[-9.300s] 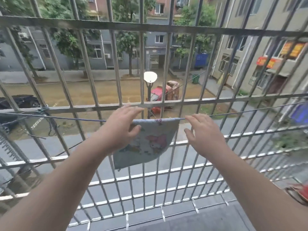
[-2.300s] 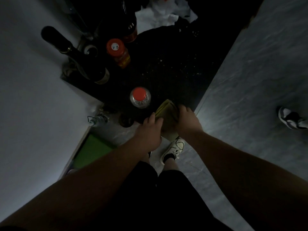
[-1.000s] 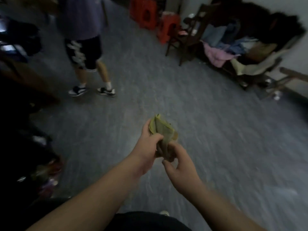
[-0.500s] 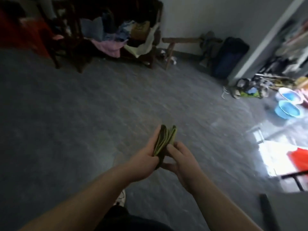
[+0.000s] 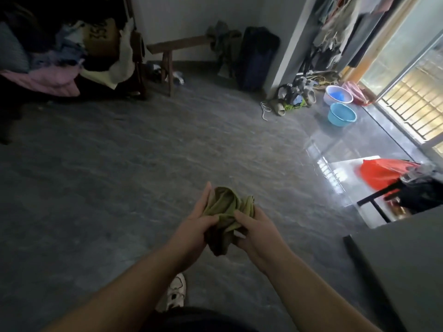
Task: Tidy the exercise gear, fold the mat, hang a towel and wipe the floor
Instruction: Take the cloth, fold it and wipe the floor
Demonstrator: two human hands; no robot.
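green rag (image 5: 224,212) bunched and gripped between left hand (image 5: 196,230) and right hand (image 5: 255,232), above floor (image 5: 143,164); wiping judged not yet begun.

Dim, soft-focus room, daylight from the right-hand window (image 5: 412,75), glare on floor (image 5: 328,168), wide-angle edge warp.

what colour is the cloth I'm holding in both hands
Olive green, plain with no pattern: the cloth shows best in the head view.

I see bare floor (image 5: 148,164) open ahead, hemmed by a bench (image 5: 177,45) at the far wall and basins (image 5: 341,114) far right
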